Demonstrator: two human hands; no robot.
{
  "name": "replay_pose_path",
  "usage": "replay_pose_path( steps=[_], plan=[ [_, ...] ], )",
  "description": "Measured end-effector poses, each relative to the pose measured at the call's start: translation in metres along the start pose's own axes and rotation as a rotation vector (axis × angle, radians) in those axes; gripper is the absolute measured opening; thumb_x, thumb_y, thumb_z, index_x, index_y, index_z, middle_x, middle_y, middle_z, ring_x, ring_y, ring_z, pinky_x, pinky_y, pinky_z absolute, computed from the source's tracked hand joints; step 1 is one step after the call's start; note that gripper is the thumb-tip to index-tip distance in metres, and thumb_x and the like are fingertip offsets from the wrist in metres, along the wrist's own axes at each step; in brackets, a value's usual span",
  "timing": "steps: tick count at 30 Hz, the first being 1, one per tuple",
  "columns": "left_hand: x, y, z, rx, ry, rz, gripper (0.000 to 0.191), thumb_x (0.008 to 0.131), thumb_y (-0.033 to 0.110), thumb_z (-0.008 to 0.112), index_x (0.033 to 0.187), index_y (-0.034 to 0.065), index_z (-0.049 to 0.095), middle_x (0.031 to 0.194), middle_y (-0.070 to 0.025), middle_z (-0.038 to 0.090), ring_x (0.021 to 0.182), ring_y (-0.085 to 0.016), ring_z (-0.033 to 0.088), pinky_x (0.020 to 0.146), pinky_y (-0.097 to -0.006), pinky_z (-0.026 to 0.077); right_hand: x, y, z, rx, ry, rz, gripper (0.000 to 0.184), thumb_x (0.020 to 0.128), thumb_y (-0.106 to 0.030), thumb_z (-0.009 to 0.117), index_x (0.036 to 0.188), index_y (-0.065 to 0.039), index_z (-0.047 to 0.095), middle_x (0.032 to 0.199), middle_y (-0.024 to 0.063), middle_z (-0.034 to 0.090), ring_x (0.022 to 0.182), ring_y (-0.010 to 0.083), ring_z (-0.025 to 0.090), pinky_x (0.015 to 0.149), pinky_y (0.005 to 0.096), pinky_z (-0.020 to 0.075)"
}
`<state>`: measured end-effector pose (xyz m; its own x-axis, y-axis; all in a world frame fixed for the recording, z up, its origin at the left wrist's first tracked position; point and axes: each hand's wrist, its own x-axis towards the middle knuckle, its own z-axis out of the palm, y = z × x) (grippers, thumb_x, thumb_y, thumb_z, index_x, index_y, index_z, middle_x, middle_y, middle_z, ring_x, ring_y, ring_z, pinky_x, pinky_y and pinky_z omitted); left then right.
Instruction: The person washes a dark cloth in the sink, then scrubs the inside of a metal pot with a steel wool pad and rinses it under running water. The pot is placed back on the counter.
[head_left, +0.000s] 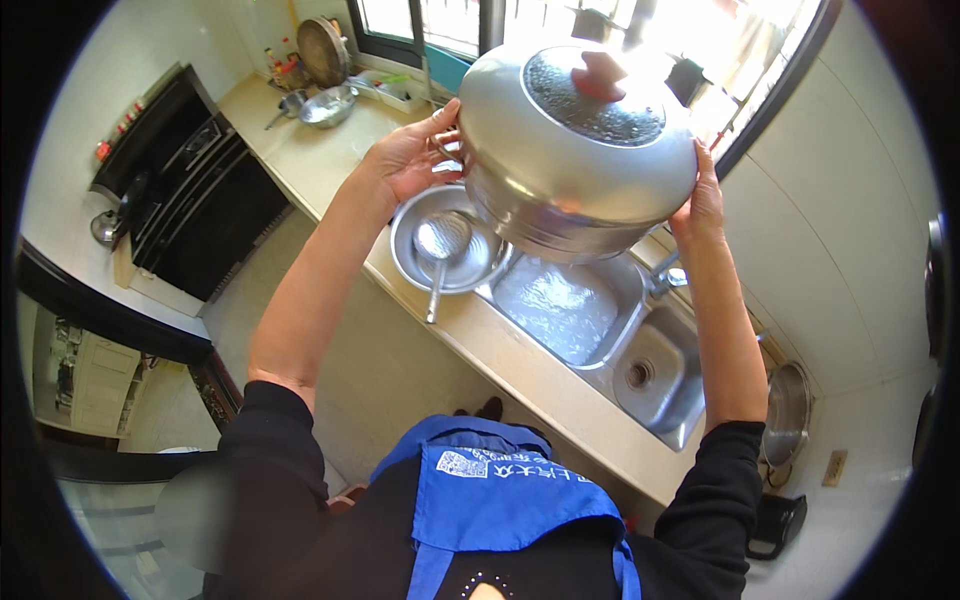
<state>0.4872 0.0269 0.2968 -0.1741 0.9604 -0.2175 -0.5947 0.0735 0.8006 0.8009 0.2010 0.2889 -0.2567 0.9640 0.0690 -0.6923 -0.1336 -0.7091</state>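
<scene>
Both hands hold a large stainless steel pot (551, 225) up above the sink, by its two sides. Its domed metal lid (491, 105) is on, with a wet-looking glass centre and a reddish-brown knob (600, 75). My left hand (412, 157) grips the loop handle on the left. On the opposite side, my right hand (700, 199) supports the pot; that handle is hidden. Below the pot, the larger sink bowl (637, 300) contains rippling water (559, 304). Beside it a round metal basin (405, 251) carries a perforated skimmer (442, 238), whose handle sticks out over the rim.
The smaller sink bowl (660, 375) lies to the right, near the faucet (667, 276). Farther along the counter (300, 154) are a metal pan (328, 107) and a round chopping board (321, 52). A black stove (202, 202) stands left; a window (450, 22) is behind the pot.
</scene>
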Motion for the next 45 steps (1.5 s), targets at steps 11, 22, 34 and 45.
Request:
replay_pose_path(
  steps=[11, 22, 34, 45],
  plan=[
    [0.018, -0.006, -0.141, -0.073, 0.108, 0.040, 0.041, 0.081, 0.040, 0.073, 0.109, 0.0123, 0.063, 0.106, -0.0062, 0.056, 0.097, -0.024, 0.054, 0.086, -0.0445, 0.046, 0.064, 0.141, 0.039, -0.024, -0.009, 0.251, 0.041, 0.088, -0.026, 0.065, 0.120, -0.001, 0.054, 0.111, 0.0098, 0.063, 0.101, 0.0215, 0.060, 0.092, 0.0336, 0.0489],
    [0.064, 0.078, -0.294, -0.155, 0.196, 0.125, 0.034, 0.094, 0.031, 0.058, 0.124, 0.0139, 0.055, 0.122, -0.0047, 0.057, 0.107, -0.021, 0.054, 0.095, -0.0456, 0.044, 0.144, 0.297, 0.148, -0.109, -0.077, 0.281, 0.046, 0.087, -0.040, 0.064, 0.119, -0.007, 0.059, 0.108, 0.0080, 0.067, 0.096, 0.0208, 0.064, 0.089, 0.0332, 0.0506],
    [0.029, 0.077, -0.463, -0.156, 0.396, 0.054, 0.030, 0.092, 0.014, 0.055, 0.122, 0.0143, 0.056, 0.104, 0.0014, 0.061, 0.089, -0.014, 0.056, 0.086, -0.0398, 0.048, 0.120, 0.467, 0.205, -0.252, 0.009, 0.516, 0.050, 0.086, -0.039, 0.065, 0.115, 0.000, 0.057, 0.106, 0.0113, 0.064, 0.094, 0.0209, 0.063, 0.085, 0.0331, 0.0501],
    [-0.006, -0.007, -0.531, -0.224, 0.506, -0.067, 0.045, 0.081, 0.001, 0.051, 0.125, 0.0098, 0.056, 0.103, 0.0051, 0.061, 0.077, -0.010, 0.052, 0.078, -0.0297, 0.045, 0.072, 0.561, 0.141, -0.314, 0.129, 0.623, 0.039, 0.086, -0.037, 0.061, 0.105, -0.004, 0.056, 0.093, 0.0054, 0.058, 0.085, 0.0146, 0.054, 0.075, 0.0295, 0.0449]
  ],
)
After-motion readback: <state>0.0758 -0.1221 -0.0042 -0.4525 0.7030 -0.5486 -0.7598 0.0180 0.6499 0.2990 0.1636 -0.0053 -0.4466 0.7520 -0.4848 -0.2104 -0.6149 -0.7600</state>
